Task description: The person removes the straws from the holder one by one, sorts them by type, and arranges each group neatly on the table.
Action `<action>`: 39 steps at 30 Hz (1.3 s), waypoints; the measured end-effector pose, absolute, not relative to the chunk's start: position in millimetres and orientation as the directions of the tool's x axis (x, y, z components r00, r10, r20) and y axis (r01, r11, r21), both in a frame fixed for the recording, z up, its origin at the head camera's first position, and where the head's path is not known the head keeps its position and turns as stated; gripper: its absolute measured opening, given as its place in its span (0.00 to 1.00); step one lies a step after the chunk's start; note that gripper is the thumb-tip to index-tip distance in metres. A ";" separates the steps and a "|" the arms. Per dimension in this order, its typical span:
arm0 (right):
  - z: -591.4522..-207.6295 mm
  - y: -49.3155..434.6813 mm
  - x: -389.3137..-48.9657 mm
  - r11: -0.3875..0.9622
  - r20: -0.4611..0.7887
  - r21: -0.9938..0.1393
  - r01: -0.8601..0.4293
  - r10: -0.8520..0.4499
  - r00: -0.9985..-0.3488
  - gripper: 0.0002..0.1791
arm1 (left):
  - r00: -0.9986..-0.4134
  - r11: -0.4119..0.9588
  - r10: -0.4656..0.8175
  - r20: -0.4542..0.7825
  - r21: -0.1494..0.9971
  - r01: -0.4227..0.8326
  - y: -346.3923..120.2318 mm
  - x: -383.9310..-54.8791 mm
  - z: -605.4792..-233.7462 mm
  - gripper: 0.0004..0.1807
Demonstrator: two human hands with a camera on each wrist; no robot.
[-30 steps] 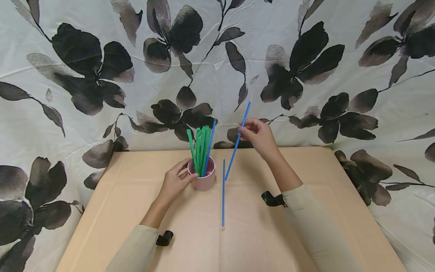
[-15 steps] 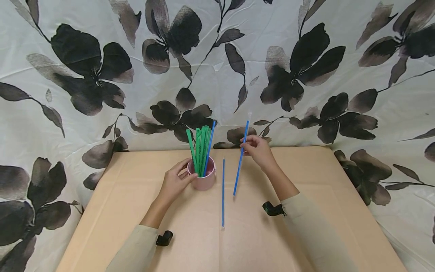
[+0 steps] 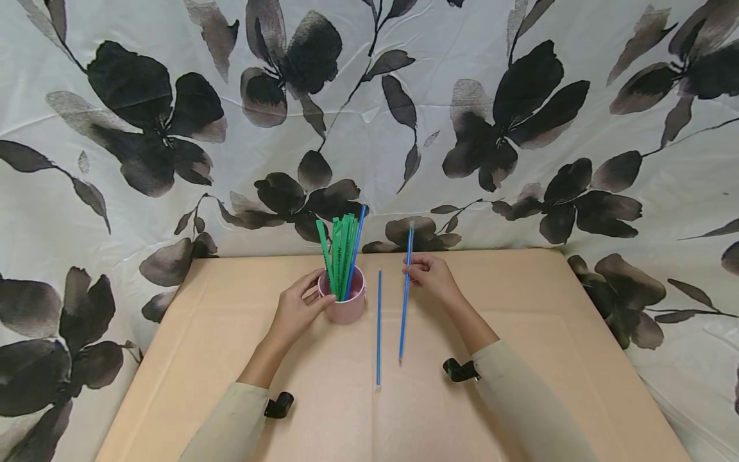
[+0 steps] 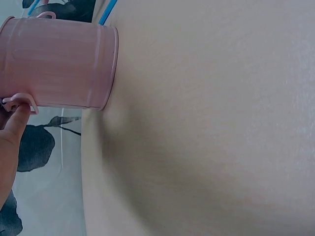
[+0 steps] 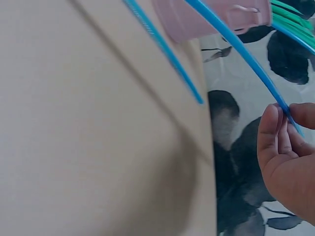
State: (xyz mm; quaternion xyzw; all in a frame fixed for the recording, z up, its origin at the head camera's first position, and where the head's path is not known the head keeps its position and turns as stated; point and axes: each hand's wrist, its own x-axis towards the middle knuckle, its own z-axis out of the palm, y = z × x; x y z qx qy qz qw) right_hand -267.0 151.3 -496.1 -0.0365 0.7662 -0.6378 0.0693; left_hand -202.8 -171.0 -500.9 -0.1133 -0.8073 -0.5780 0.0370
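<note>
My left hand (image 3: 296,308) holds a small pink metal bucket (image 3: 348,313) by its side. In the left wrist view the thumb (image 4: 17,120) lies on the bucket's small side handle (image 4: 25,98). Several green straws (image 3: 338,256) with dark print and one blue straw (image 3: 357,240) stand in the bucket, leaning. Right of it, my right hand (image 3: 435,277) pinches another blue straw (image 3: 404,314) near its upper part, between thumb and fingertips. Clear wrapper shows at this straw's ends. Between bucket and right hand, a further blue straw (image 3: 379,327) lies lengthwise on the table.
The light tan table (image 3: 491,289) has its far edge just behind the bucket. Beyond it hangs a white cloth (image 3: 369,160) with dark flowers. Each wrist carries a small black camera mount, the left one (image 3: 280,405) and the right one (image 3: 460,370).
My right hand has come down and nearer with the blue straw, which now stands almost parallel to the one lying on the table. The left hand and the bucket have stayed in place.
</note>
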 end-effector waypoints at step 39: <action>-536.7 111.9 -250.6 0.437 -0.303 -0.872 0.220 -0.131 -0.944 0.12 | -0.975 0.273 0.143 0.172 0.940 0.206 -162.1 -194.8 -477.8 0.36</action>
